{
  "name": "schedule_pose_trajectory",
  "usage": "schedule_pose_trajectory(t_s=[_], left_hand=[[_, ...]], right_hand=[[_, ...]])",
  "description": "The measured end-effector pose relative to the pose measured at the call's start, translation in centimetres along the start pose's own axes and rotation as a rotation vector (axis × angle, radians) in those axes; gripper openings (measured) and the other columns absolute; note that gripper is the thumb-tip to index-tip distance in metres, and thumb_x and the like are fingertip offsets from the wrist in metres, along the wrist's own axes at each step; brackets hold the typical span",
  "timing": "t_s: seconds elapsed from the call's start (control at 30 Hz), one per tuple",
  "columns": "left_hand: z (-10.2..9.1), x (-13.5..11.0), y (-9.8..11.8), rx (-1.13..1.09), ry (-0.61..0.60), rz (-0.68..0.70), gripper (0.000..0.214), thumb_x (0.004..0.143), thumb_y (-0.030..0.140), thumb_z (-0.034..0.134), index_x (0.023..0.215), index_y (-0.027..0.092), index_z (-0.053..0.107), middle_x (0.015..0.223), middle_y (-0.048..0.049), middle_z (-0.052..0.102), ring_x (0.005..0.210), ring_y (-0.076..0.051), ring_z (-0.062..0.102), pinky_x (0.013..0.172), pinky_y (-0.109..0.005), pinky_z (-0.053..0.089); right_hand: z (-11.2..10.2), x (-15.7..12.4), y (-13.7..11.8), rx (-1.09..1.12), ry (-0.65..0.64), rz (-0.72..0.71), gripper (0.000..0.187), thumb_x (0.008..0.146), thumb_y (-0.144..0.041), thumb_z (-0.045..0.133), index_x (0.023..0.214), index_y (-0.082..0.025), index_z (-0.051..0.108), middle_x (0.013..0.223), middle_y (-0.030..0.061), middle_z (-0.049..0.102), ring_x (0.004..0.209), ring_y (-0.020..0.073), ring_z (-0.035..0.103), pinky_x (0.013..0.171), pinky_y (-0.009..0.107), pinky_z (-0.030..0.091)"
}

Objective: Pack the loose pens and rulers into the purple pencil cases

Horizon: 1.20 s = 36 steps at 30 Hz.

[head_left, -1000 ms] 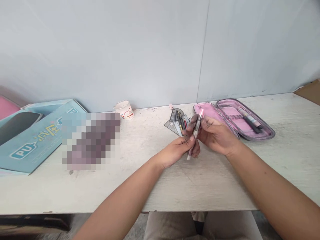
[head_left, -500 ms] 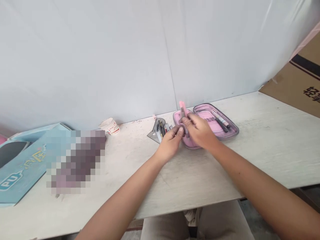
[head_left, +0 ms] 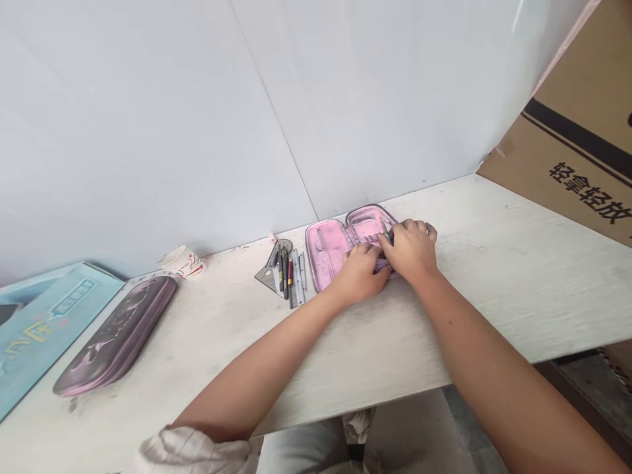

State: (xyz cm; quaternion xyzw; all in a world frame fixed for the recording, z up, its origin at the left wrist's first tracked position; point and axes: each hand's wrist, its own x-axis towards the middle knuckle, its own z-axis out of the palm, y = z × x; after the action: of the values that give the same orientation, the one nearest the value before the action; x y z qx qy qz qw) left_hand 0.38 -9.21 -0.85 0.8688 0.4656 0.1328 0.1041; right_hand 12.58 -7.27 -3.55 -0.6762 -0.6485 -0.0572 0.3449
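An open zip pencil case with pink lining lies spread on the desk, its two halves hinged side by side, directly under both hands. The left hand sits over the near edge of the case, fingers curled downward, and the right hand sits just beside it over the case's right half, knuckles raised. Both grips are closed up around something at the case, but the fingers hide what they hold, so I cannot tell whether either one is clenched on an item. A slim dark tip shows at the right hand's fingertips, inside the case.

Just left of the case lie a grey triangular set square, several pens and a metal ruler, grouped together. Farther left are a crumpled paper cup against the wall panel, then a closed purple-pink pencil case and a pale blue box at the desk's left end. A cardboard box with black lettering stands at the desk's far right corner. A bunched pale sleeve shows at the left elbow.
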Motion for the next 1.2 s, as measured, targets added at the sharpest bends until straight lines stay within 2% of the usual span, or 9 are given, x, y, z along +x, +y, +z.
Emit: schedule_pose_trajectory(t_s=[0.2,0.4,0.53,0.67,0.83,0.97,1.03,1.1,1.2], left_hand=[[-2.2,-3.2,-3.1,-0.138,0.197,-0.037,0.022,0.085,0.028,0.042,0.097,0.017,0.057,0.099,-0.0058,0.06,0.098,-0.018,0.053,0.091,-0.033,0.04],[-4.8,-6.8,-11.2,0.23,0.448,-0.363,0.022,0.083,0.026,0.042,0.099,0.016,0.054,0.102,-0.0106,0.057,0.102,-0.024,0.05,0.089,-0.037,0.039],[-4.9,-8.0,-15.5,0.385,0.353,-0.647,0.031,0.082,0.033,0.043,0.103,0.011,0.051,0.107,-0.0175,0.054,0.104,-0.031,0.048,0.084,-0.042,0.039],[-4.8,-8.7,-17.1,0.379,0.265,-0.631,0.034,0.085,0.033,0.038,0.103,0.007,0.052,0.109,-0.0219,0.052,0.109,-0.034,0.044,0.088,-0.047,0.035],[-5.9,-9.2,-16.0,0.078,0.315,-0.562,0.033,0.088,0.025,0.03,0.095,0.006,0.056,0.106,-0.0231,0.055,0.108,-0.032,0.048,0.09,-0.048,0.035],[-6.0,-9.0,-12.4,-0.104,0.281,-0.451,0.038,0.092,0.032,0.023,0.085,0.016,0.057,0.089,-0.0077,0.064,0.086,-0.017,0.059,0.079,-0.029,0.045],[-5.6,-8.5,-10.2,-0.386,0.298,-0.348,0.035,0.091,0.033,0.027,0.085,0.017,0.057,0.088,-0.006,0.065,0.084,-0.016,0.059,0.076,-0.028,0.046],[-5.1,-7.8,-8.3,-0.548,0.311,-0.28,0.033,0.09,0.031,0.028,0.087,0.017,0.057,0.091,-0.0059,0.066,0.087,-0.016,0.059,0.078,-0.028,0.046],[-4.4,-6.5,-6.1,-0.513,0.24,-0.22,0.032,0.088,0.029,0.03,0.086,0.016,0.059,0.088,-0.0064,0.065,0.086,-0.017,0.058,0.079,-0.029,0.045]], right_hand=[[0.1,-0.8,0.1,-0.007,0.043,-0.072,0.028,0.08,-0.038,0.047,0.084,-0.015,0.063,0.087,0.0164,0.058,0.091,0.0306,0.047,0.083,0.05,0.032],[-0.1,-1.9,-1.4,0.068,0.05,-0.114,0.025,0.082,-0.033,0.043,0.089,-0.018,0.061,0.09,0.0128,0.057,0.091,0.0279,0.048,0.078,0.042,0.035],[-0.1,-2.6,-3.1,0.077,0.05,-0.166,0.021,0.082,-0.029,0.042,0.087,-0.019,0.059,0.09,0.0114,0.057,0.091,0.0266,0.048,0.077,0.038,0.036],[0.1,-3.0,-5.0,0.096,0.03,-0.238,0.018,0.081,-0.026,0.043,0.085,-0.018,0.058,0.09,0.0118,0.057,0.092,0.0271,0.048,0.078,0.039,0.037],[1.2,-3.3,-8.5,0.222,-0.001,-0.325,0.018,0.083,-0.027,0.041,0.085,-0.018,0.057,0.089,0.0108,0.057,0.093,0.0265,0.049,0.084,0.041,0.036],[1.9,-3.5,-11.8,0.425,-0.075,-0.348,0.026,0.088,-0.037,0.036,0.089,-0.02,0.056,0.09,0.0093,0.058,0.092,0.024,0.05,0.083,0.04,0.038],[1.8,-3.5,-12.7,0.506,-0.091,-0.322,0.03,0.089,-0.041,0.034,0.088,-0.02,0.055,0.088,0.0082,0.057,0.087,0.0224,0.051,0.079,0.038,0.04],[1.4,-3.2,-12.5,0.542,-0.083,-0.293,0.029,0.088,-0.042,0.035,0.085,-0.02,0.053,0.084,0.0069,0.056,0.082,0.021,0.05,0.075,0.036,0.04],[0.2,-2.6,-9.8,0.503,-0.036,-0.266,0.026,0.086,-0.041,0.038,0.081,-0.02,0.053,0.082,0.0063,0.056,0.081,0.0204,0.05,0.075,0.035,0.04]])
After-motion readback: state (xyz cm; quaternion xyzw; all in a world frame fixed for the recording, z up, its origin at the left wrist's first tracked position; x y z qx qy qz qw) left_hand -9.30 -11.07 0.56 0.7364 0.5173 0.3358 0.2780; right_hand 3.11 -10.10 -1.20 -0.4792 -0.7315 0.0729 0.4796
